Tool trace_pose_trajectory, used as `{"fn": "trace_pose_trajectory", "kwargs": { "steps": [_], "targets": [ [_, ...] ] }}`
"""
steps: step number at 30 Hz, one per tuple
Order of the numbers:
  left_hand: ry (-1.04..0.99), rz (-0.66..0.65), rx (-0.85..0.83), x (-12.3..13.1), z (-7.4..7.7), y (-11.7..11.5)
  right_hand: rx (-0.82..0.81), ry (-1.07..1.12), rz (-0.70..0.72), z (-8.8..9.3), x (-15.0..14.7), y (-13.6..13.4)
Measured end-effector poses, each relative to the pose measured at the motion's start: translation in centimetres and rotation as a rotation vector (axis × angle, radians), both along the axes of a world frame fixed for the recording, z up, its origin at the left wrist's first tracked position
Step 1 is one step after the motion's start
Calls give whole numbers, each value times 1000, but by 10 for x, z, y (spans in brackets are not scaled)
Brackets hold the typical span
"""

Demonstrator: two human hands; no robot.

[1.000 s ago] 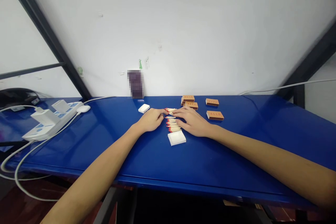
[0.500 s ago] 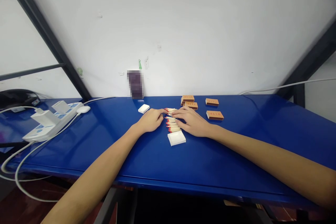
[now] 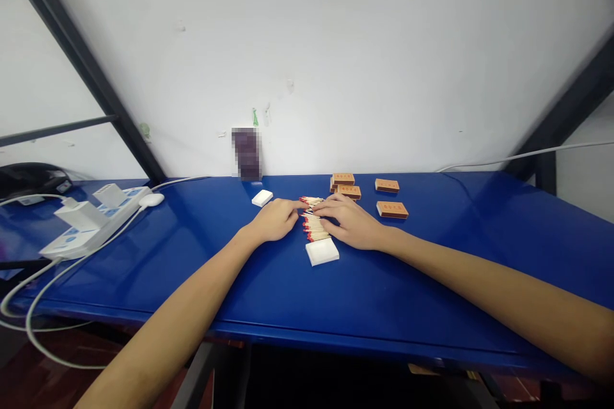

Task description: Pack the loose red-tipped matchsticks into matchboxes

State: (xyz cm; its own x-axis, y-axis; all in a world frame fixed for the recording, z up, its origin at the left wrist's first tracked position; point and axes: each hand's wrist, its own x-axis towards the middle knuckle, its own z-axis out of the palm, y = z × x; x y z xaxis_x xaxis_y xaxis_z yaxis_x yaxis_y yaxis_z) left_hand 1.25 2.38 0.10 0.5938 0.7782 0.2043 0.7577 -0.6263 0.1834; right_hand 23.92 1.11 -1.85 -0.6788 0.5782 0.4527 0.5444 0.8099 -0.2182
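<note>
A row of red-tipped matches (image 3: 316, 229) lies on the blue table (image 3: 268, 287), heads pointing left. My left hand (image 3: 275, 220) is at the left of the row, its index finger stretched to the match heads, the other fingers curled under. From the right, my right hand (image 3: 352, 220) rests over the pale ends with its fingers spread. A white tray (image 3: 322, 252) sits just in front of the matches. Behind my left hand lies another small white tray (image 3: 262, 198). Whether a match is pinched between the fingertips is too small to tell.
Orange matchboxes (image 3: 348, 192) are stacked behind my right hand, with two single matchboxes (image 3: 387, 186) (image 3: 392, 209) further right. A power strip (image 3: 79, 239) with white cables is at the left. A pixelated dark object (image 3: 249, 153) stands against the wall.
</note>
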Motion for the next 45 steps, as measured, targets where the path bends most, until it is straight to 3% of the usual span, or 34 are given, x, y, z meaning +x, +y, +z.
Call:
{"fn": "trace_pose_trajectory", "kwargs": {
  "steps": [33,41,45],
  "targets": [
    [73,84,23,6,-4,-2,-16,-33,45,1,0,-2],
    [83,95,9,8,-4,-3,16,70,96,-1,0,-1],
    [98,84,9,8,-3,-4,38,118,4,-2,-1,-1]
  ]
}}
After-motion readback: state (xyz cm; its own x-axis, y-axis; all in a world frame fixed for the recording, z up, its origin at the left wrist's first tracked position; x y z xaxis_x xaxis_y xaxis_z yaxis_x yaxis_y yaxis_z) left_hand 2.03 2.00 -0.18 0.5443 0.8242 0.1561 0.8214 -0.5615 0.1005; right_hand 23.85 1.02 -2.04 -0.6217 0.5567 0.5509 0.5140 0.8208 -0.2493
